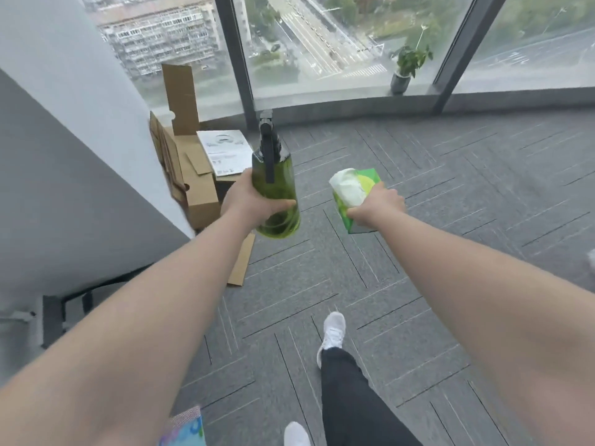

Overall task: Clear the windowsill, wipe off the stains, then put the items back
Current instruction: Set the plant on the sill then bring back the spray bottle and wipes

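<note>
Facing windowsill (354,99) ahead: spray bottle (273,188) gripped upright by left hand (248,201), tissue pack (352,194) clasped by right hand (376,204), nearer potted plant (407,67).

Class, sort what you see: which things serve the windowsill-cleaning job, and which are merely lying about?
Job:
green spray bottle, in left hand
tissue pack, in right hand
windowsill
potted plant on it

Lying about:
cardboard boxes
printed sheet
</note>
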A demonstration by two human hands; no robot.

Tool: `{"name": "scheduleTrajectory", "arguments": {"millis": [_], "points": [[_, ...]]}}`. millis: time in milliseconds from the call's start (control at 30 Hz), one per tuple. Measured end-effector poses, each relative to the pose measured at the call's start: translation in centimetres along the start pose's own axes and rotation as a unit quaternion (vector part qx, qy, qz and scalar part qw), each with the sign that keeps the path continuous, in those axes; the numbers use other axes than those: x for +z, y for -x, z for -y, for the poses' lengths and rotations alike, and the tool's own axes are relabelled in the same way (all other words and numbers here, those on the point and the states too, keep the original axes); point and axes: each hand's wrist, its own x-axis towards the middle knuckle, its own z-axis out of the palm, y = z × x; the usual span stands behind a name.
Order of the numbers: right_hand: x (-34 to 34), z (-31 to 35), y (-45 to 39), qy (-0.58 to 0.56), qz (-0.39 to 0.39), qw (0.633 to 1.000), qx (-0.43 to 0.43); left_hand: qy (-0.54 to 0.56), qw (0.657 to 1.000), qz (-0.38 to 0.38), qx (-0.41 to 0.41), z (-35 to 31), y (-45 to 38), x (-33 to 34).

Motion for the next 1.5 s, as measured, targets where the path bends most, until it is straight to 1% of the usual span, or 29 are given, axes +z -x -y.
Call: {"name": "scheduleTrajectory", "arguments": {"millis": [200, 400, 500, 733, 833, 900, 1000, 1300, 1500], "points": [[-5.7, 3.8, -14.1, -0.038, 0.013, 0.999, 0.010, -0.035, 0.999, -0.002, 0.008, -8.0, -12.9, 2.4], [-12.0, 5.7, -25.8, -0.039, -0.007, 0.999, 0.033, -0.053, 0.998, -0.004, 0.029, -14.7, -25.2, 4.9], [-14.4, 6.9, -32.0, -0.041, -0.016, 0.998, 0.048, -0.069, 0.997, 0.008, 0.040, -17.9, -31.8, 6.3], [-20.0, 11.8, -47.0, -0.034, -0.038, 0.995, 0.081, -0.067, 0.995, 0.036, 0.064, -24.9, -48.5, 9.0], [-21.8, 14.3, -52.5, -0.022, -0.027, 0.996, 0.083, -0.076, 0.994, 0.037, 0.065, -27.5, -54.1, 9.3], [-22.9, 16.2, -56.0, -0.034, -0.020, 0.995, 0.089, -0.070, 0.995, 0.038, 0.059, -29.0, -57.7, 9.3], [-23.5, 18.4, -60.7, -0.035, -0.004, 0.996, 0.083, -0.089, 0.994, 0.044, 0.051, -30.4, -62.6, 9.3], [-25.9, 27.5, -78.4, 0.000, 0.044, 0.998, 0.038, -0.095, 0.995, -0.001, 0.004, -34.7, -79.1, 9.9], [-26.5, 32.2, -86.4, 0.027, 0.055, 0.998, 0.032, -0.095, 0.995, 0.004, -0.020, -35.7, -88.3, 10.7]]}}
